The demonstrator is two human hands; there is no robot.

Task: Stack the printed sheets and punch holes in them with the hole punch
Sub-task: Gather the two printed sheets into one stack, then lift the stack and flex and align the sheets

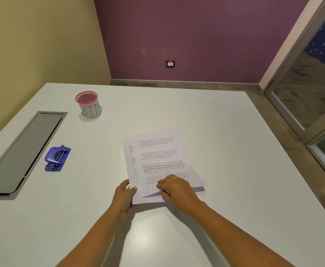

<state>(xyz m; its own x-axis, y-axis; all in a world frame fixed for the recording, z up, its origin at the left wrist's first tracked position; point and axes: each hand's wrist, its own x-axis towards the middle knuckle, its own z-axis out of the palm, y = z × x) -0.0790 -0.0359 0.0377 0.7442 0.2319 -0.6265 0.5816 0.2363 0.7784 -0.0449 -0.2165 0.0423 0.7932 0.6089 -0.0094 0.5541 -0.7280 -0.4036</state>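
A loose stack of printed sheets (157, 157) lies fanned out in the middle of the white table (225, 132), its edges not lined up. My left hand (124, 195) grips the stack's near left corner, thumb on top. My right hand (176, 187), with a gold ring, pinches the near edge of the upper sheets, which are lifted slightly off the table and cast a shadow. The blue hole punch (57, 158) sits well to the left, apart from both hands.
A red-rimmed mesh cup marked "BIN" (89, 106) stands at the back left. A grey recessed cable hatch (22, 149) runs along the table's left side, next to the punch. The table's right edge drops to the floor beside a glass door (312, 78).
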